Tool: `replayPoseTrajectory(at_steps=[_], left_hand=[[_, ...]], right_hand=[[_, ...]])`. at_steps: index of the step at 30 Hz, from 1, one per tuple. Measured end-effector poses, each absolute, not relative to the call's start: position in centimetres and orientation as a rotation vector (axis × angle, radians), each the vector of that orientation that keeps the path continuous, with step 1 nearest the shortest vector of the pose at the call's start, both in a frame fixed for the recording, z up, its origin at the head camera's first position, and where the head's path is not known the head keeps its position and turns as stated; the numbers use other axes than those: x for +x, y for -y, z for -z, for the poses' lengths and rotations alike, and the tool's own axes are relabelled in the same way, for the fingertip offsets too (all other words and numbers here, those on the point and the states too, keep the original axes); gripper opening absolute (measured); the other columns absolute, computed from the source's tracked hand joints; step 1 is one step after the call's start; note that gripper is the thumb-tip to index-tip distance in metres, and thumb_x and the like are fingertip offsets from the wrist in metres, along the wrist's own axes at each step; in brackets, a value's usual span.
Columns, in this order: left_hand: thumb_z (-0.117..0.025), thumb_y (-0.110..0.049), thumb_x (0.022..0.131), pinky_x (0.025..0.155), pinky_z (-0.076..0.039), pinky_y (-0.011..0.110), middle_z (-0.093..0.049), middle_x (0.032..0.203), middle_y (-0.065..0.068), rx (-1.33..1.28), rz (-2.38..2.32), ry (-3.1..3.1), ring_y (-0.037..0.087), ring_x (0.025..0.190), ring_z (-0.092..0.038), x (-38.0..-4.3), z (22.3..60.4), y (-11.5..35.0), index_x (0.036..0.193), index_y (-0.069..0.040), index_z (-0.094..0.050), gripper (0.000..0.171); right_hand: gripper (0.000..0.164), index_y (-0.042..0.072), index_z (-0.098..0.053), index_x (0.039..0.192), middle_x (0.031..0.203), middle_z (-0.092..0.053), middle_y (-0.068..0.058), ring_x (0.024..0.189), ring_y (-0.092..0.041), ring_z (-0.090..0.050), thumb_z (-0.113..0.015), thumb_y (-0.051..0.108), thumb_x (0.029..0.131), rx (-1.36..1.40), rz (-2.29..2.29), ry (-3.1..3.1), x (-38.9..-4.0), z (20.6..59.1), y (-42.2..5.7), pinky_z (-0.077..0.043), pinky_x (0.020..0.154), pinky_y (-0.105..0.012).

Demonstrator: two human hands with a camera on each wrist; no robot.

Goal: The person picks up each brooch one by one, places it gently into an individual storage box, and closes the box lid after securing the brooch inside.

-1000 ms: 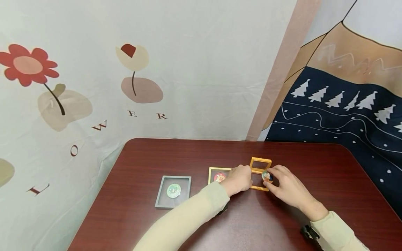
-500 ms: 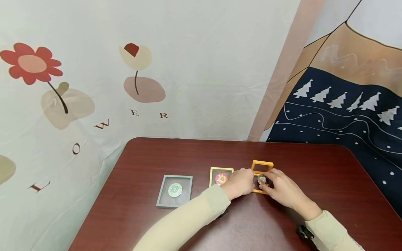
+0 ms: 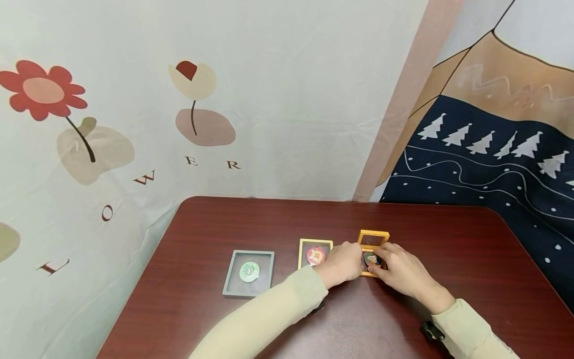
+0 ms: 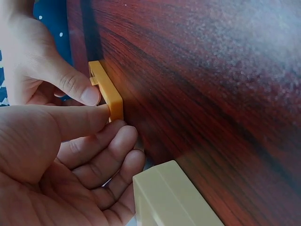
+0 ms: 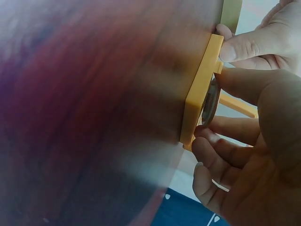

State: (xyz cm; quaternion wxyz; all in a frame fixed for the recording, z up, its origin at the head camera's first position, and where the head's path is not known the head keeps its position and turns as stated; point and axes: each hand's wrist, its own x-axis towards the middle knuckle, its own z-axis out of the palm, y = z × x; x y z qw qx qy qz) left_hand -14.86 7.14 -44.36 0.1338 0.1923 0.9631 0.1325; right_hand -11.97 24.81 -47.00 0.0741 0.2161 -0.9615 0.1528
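A small orange hinged display case [image 3: 374, 232] lies on the table with its lid raised at the back. My left hand [image 3: 343, 262] pinches its left edge, thumb on the orange frame [image 4: 111, 92] in the left wrist view. My right hand [image 3: 408, 273] holds a round dark-patterned disc [image 5: 212, 101] between thumb and fingers. The disc sits tilted at the opening of the case base, close against the orange rim in the right wrist view. Right beside my left hand is a pale yellow case [image 3: 316, 240] with a red disc [image 3: 316, 256], partly hidden by that hand.
A larger grey case [image 3: 253, 252] holding a green disc [image 3: 249, 271] lies to the left on the dark red table [image 3: 269, 219]. Behind the table hang a flower-print cloth [image 3: 287, 99] and a navy cloth with trees [image 3: 475, 169].
My right hand has moved left with the disc, from the right edge of the orange case to over its base, and the disc sits lower. My left hand keeps its place at the case.
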Motion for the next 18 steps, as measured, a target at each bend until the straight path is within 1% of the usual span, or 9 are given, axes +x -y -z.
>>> replayPoseTrajectory(at_steps=[7,14,18], left_hand=[[-0.073,-0.021,0.095,0.058,-0.047,0.03,-0.063,0.07,-0.003,0.576,-0.41,-2.794,0.01,0.061,-0.054,-14.8,44.3,-7.0,0.068,-0.017,-0.061,0.029],[-0.073,-0.02,0.096,0.057,-0.045,0.029,-0.058,0.065,-0.005,0.588,-0.426,-2.781,0.01,0.059,-0.052,-14.8,44.3,-6.9,0.066,-0.017,-0.059,0.033],[-0.073,-0.021,0.095,0.058,-0.046,0.03,-0.06,0.067,-0.005,0.591,-0.417,-2.788,0.01,0.06,-0.053,-14.9,44.5,-6.9,0.067,-0.018,-0.061,0.031]], right_hand=[[0.036,-0.001,-0.076,0.108,0.106,-0.069,-0.012,0.097,-0.029,-0.067,-0.087,0.025,0.086,0.665,-0.422,2.858,-12.0,47.0,-24.7,-0.058,0.076,-0.048],[0.038,0.0,-0.076,0.112,0.109,-0.07,-0.013,0.099,-0.03,-0.067,-0.087,0.025,0.086,0.651,-0.451,2.891,-11.9,46.5,-24.7,-0.058,0.078,-0.05],[0.031,0.004,-0.077,0.11,0.107,-0.07,-0.008,0.092,-0.022,-0.065,-0.085,0.023,0.088,0.627,-0.509,2.892,-11.9,45.8,-25.1,-0.056,0.074,-0.045]])
